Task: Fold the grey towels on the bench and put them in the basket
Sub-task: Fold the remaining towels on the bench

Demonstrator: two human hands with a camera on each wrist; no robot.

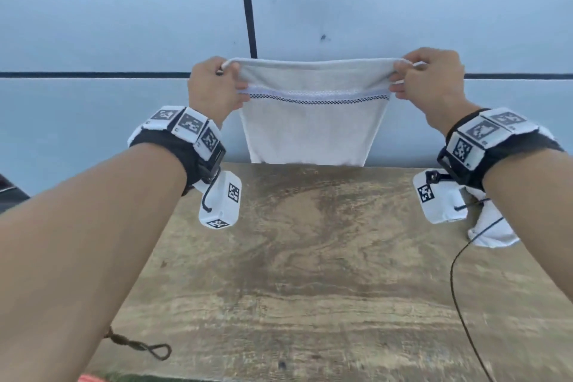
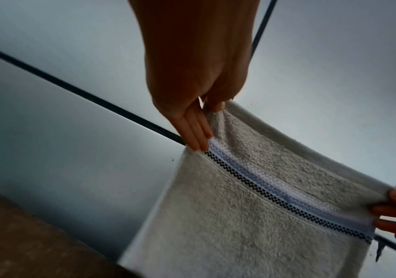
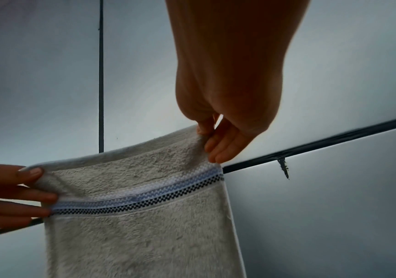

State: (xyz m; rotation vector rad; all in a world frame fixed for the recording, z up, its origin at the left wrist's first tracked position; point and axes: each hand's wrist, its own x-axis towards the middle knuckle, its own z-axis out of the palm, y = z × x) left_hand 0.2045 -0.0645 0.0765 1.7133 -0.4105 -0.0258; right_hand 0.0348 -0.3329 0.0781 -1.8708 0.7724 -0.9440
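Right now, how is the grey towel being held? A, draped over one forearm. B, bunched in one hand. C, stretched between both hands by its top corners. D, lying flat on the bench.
C: the left hand and right hand each pinch a top corner of the grey towel, which hangs down.

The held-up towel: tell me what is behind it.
Behind the towel stands a pale wall, its dark vertical seam meeting a horizontal one. Their crossing and the bench's far edge are covered.
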